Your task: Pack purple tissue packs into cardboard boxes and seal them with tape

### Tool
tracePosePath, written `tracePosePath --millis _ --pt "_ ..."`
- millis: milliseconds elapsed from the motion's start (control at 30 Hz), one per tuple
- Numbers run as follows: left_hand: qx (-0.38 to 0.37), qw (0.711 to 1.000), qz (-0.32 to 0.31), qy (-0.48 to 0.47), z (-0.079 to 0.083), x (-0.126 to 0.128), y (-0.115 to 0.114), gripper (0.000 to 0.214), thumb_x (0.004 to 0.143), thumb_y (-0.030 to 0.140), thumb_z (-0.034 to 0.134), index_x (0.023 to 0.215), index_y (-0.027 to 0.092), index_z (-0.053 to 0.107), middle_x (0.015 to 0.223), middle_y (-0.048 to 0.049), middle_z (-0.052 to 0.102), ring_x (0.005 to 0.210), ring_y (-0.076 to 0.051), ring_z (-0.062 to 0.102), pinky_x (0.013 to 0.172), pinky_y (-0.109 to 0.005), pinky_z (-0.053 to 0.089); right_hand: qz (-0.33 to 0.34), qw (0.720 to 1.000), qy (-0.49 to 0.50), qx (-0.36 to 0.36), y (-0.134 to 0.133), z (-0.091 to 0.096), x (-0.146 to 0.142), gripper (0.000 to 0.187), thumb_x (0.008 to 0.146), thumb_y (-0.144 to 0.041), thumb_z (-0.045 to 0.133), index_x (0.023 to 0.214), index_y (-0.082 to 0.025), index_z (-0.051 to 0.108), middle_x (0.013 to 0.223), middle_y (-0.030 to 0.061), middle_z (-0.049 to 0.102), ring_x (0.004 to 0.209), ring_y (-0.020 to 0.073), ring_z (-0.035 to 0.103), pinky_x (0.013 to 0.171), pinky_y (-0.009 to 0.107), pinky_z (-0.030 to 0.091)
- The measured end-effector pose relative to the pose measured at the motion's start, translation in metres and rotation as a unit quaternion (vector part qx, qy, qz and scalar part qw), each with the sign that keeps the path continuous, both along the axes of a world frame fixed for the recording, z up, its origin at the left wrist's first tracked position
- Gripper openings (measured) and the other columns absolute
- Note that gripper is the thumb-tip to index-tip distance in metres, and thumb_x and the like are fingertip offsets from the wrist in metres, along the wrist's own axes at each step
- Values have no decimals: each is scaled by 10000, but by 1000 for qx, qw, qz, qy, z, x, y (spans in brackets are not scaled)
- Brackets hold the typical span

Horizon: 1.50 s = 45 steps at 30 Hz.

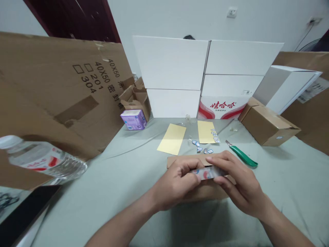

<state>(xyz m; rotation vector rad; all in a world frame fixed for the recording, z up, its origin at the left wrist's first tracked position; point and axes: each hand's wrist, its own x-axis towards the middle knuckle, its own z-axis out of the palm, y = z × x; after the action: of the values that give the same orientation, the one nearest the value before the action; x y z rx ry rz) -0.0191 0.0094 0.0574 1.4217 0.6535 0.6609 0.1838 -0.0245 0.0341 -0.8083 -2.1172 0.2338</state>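
Well, a slim, glossy printed packet (206, 173) sits over a matte cardboard box (208, 192), toward the near edge of the cloth-covered table (123, 202). The left hand (177, 181) pinches one end, fingers curled; the right hand (239, 181), arched, grasps and hides the other. I can't read its print.

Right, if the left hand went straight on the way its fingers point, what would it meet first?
Past the small packet it grips, the left hand would probably meet the right hand, at the packet's other end; depth is unclear.
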Motion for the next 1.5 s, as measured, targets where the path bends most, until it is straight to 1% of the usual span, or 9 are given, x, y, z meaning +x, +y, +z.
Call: tracePosePath --millis 133,367,767,900,1067,1200,1300,1400,1500 --pt "-6 1000 -1 8 -5 -6 -6 138 650 251 492 750 174 548 611 41 383 558 -108 292 520 -261 209 12 999 34 -13 4 -3 2 287 1000 -210 521 1285 -206 553 1092 58 593 1014 163 559 863 291 470" --pt "115 992 30 39 -3 -4 -6 127 761 286 507 734 170 553 601 41 396 555 -104 326 515 -253 235 13 999 35 -5 4 -5 4 281 993 -201 531 1271 -213 568 1048 50 585 980 159 563 852 283 478" --pt "104 994 7 38 0 -1 -5 19 634 225 426 644 208 426 585 52 326 525 -98 284 471 -261 205 30 999 15 -1 3 -5 -1 294 998 -179 505 1288 -189 551 1020 57 556 912 149 556 795 264 497" --pt "96 995 20 27 -8 -3 -1 85 622 182 419 670 185 489 602 41 378 570 -104 317 515 -254 229 27 999 24 -3 4 -5 0 277 1004 -177 487 1274 -181 548 1046 62 564 955 148 562 838 255 492" --pt "89 996 14 13 -8 -4 -1 136 721 291 499 731 167 554 616 38 406 563 -102 334 513 -247 247 22 999 33 -4 6 -5 1 269 994 -177 505 1258 -187 555 1051 58 577 962 148 571 853 252 491" --pt "61 997 15 43 -6 -2 -1 69 649 219 479 677 174 522 569 51 357 513 -89 288 470 -242 206 24 999 30 -7 4 -6 1 273 997 -188 501 1264 -194 558 1041 60 588 951 153 583 845 261 500" --pt "53 998 15 0 -9 -3 2 128 637 202 473 698 159 577 560 36 438 518 -97 360 492 -233 268 5 997 69 -31 2 -8 -1 248 1007 -231 495 1241 -222 576 1038 59 611 962 164 597 839 265 510" --pt "127 989 -3 -76 -15 -7 2 204 776 312 569 865 147 647 739 -32 627 677 -162 567 625 -263 437 -45 977 185 -98 5 -9 -3 211 1022 -317 474 1168 -268 619 995 41 629 892 160 620 749 249 526" --pt "265 961 40 -64 -21 -9 -5 247 918 367 583 1041 167 658 925 -90 711 975 -253 648 885 -357 500 -67 958 236 -149 8 -7 -5 224 1016 -328 492 1173 -284 644 1047 46 659 940 174 649 790 271 540"
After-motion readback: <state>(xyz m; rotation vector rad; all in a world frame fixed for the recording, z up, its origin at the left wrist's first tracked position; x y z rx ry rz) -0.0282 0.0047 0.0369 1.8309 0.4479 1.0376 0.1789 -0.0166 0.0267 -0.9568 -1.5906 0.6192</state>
